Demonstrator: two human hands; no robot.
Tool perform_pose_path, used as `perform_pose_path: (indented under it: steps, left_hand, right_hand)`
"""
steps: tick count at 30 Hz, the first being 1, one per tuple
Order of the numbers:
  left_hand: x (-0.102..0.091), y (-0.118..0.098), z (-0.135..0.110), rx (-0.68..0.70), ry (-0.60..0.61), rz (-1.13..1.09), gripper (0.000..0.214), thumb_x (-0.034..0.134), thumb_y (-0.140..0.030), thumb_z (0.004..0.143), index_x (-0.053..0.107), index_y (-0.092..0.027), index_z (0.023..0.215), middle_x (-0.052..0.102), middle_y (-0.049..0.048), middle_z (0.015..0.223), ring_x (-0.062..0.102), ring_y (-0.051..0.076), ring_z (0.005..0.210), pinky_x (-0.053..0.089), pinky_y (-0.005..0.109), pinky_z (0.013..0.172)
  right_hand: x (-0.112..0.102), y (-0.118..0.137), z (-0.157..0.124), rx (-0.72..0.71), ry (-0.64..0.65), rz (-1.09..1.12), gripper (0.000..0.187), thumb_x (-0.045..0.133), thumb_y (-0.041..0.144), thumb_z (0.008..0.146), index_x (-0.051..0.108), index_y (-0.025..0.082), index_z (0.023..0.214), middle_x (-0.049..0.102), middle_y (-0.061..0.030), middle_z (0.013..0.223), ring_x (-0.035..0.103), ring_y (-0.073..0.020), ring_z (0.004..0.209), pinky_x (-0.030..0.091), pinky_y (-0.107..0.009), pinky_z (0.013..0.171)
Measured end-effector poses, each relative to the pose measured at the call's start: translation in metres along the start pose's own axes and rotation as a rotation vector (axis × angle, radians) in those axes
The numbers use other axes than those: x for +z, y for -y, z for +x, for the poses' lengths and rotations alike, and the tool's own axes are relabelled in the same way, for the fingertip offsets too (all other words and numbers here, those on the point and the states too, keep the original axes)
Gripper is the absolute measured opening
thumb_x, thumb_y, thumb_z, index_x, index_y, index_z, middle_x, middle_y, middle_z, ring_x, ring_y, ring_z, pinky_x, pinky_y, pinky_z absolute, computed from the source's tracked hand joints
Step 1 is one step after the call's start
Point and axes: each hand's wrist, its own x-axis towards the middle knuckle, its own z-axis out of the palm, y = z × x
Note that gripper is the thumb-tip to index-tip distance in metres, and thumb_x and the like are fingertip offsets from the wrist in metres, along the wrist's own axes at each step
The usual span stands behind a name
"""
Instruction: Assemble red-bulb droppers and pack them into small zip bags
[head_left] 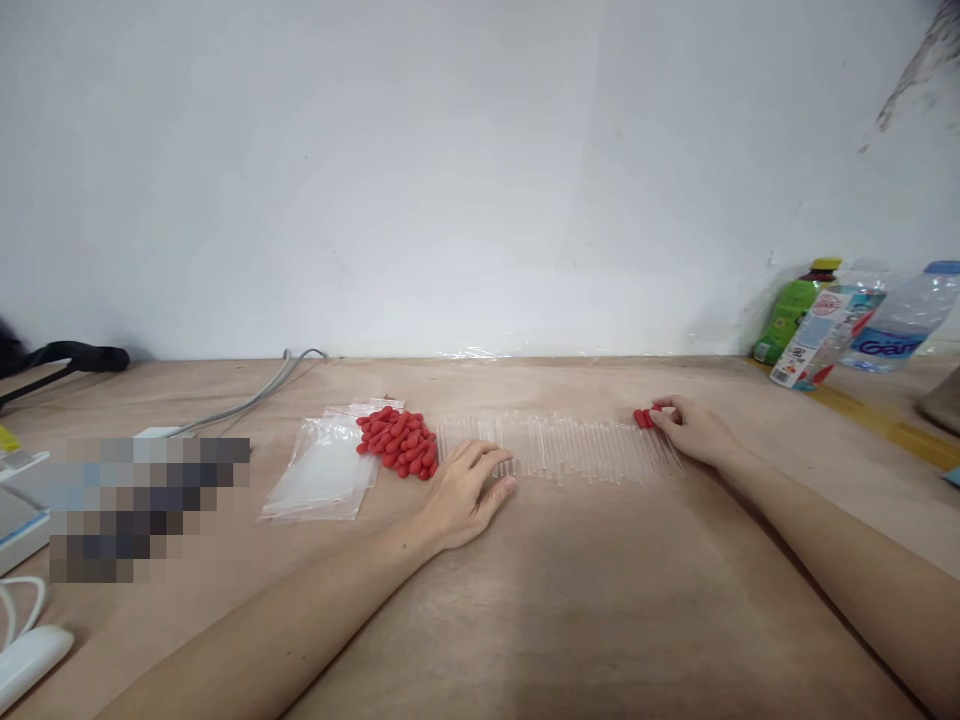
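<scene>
A long row of clear glass dropper tubes (577,450) lies side by side on the wooden table. At the row's left end is a pile of red rubber bulbs (397,440). My left hand (469,490) rests over the left part of the row, beside the pile, fingers stretched and apart. At the right end, a few tubes carry red bulbs (642,418). There my right hand (694,430) has its thumb and fingers closed on the red bulb of a dropper (656,408); its fingers partly cover it.
Clear zip bags (319,470) lie left of the bulb pile. A green bottle (795,315), a printed carton (825,335) and a water bottle (904,320) stand at the back right. A grey cable (247,400) and a white mouse (34,660) are on the left.
</scene>
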Motion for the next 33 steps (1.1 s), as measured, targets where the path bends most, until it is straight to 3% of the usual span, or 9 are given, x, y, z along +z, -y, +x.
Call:
perform_pose_path:
  steps: [10,19,24,26,29,33]
  left_hand:
    - [0.000,0.000,0.000,-0.016,0.006,0.016,0.027,0.043,-0.031,0.084,0.053,-0.018,0.106,0.055,0.0079,0.102,0.050,0.020,0.094,0.042,0.035,0.082]
    - [0.001,0.000,0.000,-0.021,-0.012,0.040,0.027,0.042,-0.031,0.085,0.053,-0.019,0.106,0.056,0.0083,0.102,0.050,0.021,0.095,0.040,0.037,0.082]
    - [0.001,-0.001,0.000,-0.054,-0.045,0.074,0.025,0.042,-0.030,0.085,0.053,-0.019,0.104,0.056,0.0067,0.100,0.049,0.021,0.094,0.039,0.037,0.081]
    - [0.000,-0.001,0.001,-0.081,-0.074,0.101,0.022,0.043,-0.028,0.084,0.054,-0.019,0.101,0.057,0.0060,0.097,0.049,0.021,0.092,0.038,0.036,0.079]
    - [0.000,0.000,0.001,-0.136,-0.119,0.144,0.015,0.044,-0.022,0.081,0.053,-0.018,0.092,0.058,0.0049,0.092,0.048,0.021,0.088,0.037,0.036,0.077]
    - [0.000,0.001,0.002,-0.202,-0.143,0.201,0.011,0.046,-0.020,0.078,0.051,-0.018,0.089,0.057,0.0041,0.090,0.047,0.021,0.087,0.037,0.036,0.075]
  right_hand:
    - [0.004,-0.012,0.003,-0.022,-0.006,-0.009,0.044,0.035,0.043,0.082,0.058,0.016,0.108,0.058,-0.0117,0.112,0.055,-0.0258,0.096,0.041,-0.035,0.078]
    - [0.006,-0.013,0.001,-0.006,-0.083,0.102,0.040,0.041,0.036,0.079,0.055,0.013,0.109,0.064,-0.0103,0.090,0.058,-0.0185,0.073,0.043,-0.030,0.067]
    - [-0.003,-0.003,-0.005,0.031,-0.137,0.093,0.036,0.048,0.044,0.072,0.058,0.015,0.091,0.062,-0.0061,0.074,0.056,-0.0165,0.064,0.040,-0.026,0.056]
    - [-0.013,0.007,-0.008,0.035,-0.095,0.047,0.034,0.049,0.049,0.070,0.059,0.018,0.076,0.060,-0.0037,0.064,0.053,-0.0154,0.058,0.036,-0.025,0.049]
    - [-0.028,0.024,-0.013,0.005,0.073,-0.052,0.037,0.052,0.056,0.064,0.054,0.020,0.056,0.054,-0.0004,0.053,0.048,-0.0131,0.049,0.030,-0.024,0.045]
    - [-0.038,0.043,-0.020,0.000,0.291,-0.111,0.035,0.058,0.052,0.059,0.049,0.020,0.048,0.046,0.0023,0.045,0.043,-0.0118,0.045,0.027,-0.024,0.044]
